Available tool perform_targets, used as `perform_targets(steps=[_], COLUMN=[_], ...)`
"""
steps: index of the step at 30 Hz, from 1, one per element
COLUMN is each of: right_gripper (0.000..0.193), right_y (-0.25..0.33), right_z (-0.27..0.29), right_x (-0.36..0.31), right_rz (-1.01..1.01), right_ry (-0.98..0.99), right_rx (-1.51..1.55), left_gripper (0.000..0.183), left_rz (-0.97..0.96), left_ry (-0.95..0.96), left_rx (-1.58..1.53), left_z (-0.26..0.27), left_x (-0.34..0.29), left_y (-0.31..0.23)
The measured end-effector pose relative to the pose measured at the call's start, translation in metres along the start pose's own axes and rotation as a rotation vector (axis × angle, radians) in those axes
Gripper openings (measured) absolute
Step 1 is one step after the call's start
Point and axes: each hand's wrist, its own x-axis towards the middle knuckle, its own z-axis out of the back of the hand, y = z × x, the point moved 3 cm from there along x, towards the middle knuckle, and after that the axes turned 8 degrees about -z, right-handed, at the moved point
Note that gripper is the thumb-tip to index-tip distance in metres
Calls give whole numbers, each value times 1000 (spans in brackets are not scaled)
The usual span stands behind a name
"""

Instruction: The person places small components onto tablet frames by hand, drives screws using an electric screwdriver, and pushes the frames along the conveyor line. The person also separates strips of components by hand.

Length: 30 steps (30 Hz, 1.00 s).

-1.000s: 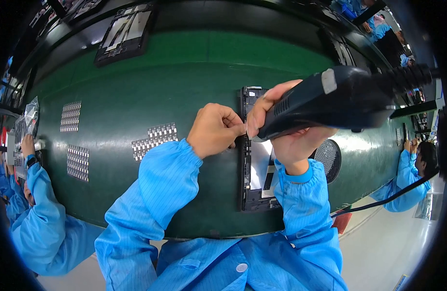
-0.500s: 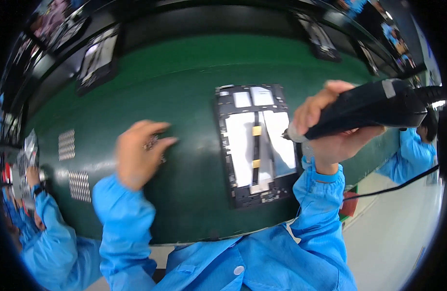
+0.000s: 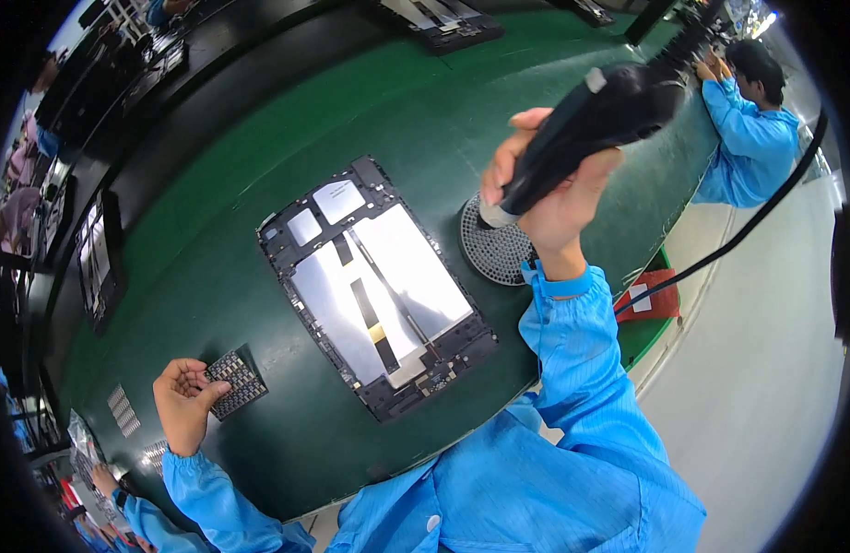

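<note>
My left hand (image 3: 182,407) pinches a small square grid panel (image 3: 238,382) of metal parts by its edge, low over the table's left side. My right hand (image 3: 571,205) is wrapped round a black electric screwdriver (image 3: 591,124), its pale collar pointing down. The screwdriver's tip end is at a round grey dish (image 3: 488,249) full of small holes; whether the tip touches it, I cannot tell. Between my hands lies an opened tablet (image 3: 425,263), with silvery panels, a black frame and a dark ribbon with yellow tape. Neither hand touches the tablet.
Two small grids of metal pieces (image 3: 123,411) lie at the far left, near a co-worker's arm. More tablets (image 3: 100,263) stand along the dark rack behind. A black cable (image 3: 738,235) hangs at right, above a red packet (image 3: 653,295). Another person (image 3: 752,129) sits far right.
The view has turned. My right hand has carried the screwdriver from the tablet's right edge to the round dish. My left hand, blurred before, now shows its grid panel clearly.
</note>
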Motion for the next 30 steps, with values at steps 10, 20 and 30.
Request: perform_targets(steps=[10,20,30], right_gripper=[89,91,93], right_y=[-9,9,9], right_z=[2,-16,-127], right_x=[2,2,17], right_rz=[-67,1,48], right_ry=[54,-1,517], right_rx=[-208,-115,181], left_gripper=[20,17,12], left_rz=[-14,-119,-333], left_ry=[-25,-132,-32], left_rx=[-43,237,-147], left_z=[7,7,-62], left_x=[0,-10,-19], left_y=[14,18,-37])
